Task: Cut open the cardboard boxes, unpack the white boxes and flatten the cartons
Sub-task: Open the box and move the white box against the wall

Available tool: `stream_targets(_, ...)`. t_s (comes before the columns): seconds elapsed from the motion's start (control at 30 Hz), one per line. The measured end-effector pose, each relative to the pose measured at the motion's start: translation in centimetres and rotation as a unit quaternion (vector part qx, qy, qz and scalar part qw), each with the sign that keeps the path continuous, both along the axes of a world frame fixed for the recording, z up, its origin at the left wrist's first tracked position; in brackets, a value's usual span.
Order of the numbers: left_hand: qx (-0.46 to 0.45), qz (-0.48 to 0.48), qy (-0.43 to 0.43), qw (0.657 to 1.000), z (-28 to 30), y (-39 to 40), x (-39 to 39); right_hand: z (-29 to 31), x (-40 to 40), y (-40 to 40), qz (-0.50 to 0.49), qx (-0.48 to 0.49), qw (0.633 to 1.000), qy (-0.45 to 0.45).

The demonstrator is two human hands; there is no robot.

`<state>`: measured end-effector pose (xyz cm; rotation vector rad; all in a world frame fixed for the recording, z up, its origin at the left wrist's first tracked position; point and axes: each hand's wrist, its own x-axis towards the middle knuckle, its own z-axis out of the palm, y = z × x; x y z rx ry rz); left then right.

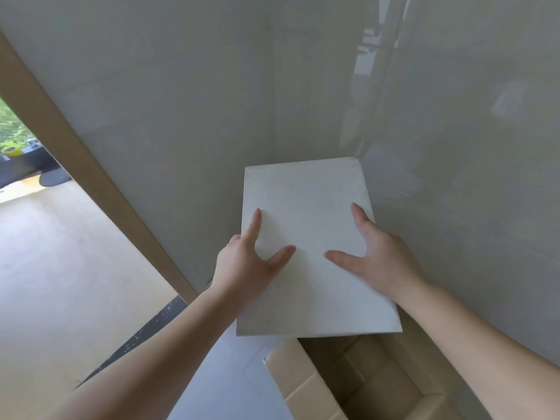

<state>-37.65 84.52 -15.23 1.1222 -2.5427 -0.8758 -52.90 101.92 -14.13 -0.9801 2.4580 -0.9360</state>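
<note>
On the far left the pale floor point(60, 253) runs up to a glossy grey wall point(181, 116). The left hand point(242, 268) is spread wide, thumb on top of the white box point(306, 237), fingers curled round its left edge. The right hand point(375, 256) is spread too and grips the right edge. The box is lifted above the open brown carton point(348, 380), close to the wall corner. This looks like the unpacking step. Next, the box likely needs setting down by the corner.
</note>
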Motion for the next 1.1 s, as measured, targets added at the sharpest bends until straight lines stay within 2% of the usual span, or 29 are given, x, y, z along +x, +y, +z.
stream_targets(0.23,0.006,-0.064,-0.008,0.998,0.8,-6.9,0.4,-0.5,2.4,-5.2,-0.056,-0.019,0.998,-0.024)
stream_targets(0.57,0.008,-0.094,-0.045,0.995,-1.8,-11.8,-3.7,-3.3,-0.1,-9.2,-0.087,-0.011,0.995,-0.045)
stream_targets(0.73,0.012,-0.088,-0.083,0.993,-5.3,-15.7,-6.7,-7.3,-3.0,-13.2,-0.085,-0.009,0.993,-0.087)
stream_targets(0.87,0.023,-0.078,-0.103,0.991,-9.1,-19.1,-8.8,-11.6,-5.1,-16.9,-0.078,0.017,0.993,-0.088)
stream_targets(1.1,0.009,-0.082,-0.156,0.984,-19.0,-25.2,-10.8,-22.0,-6.9,-23.0,-0.093,0.028,0.985,-0.146)
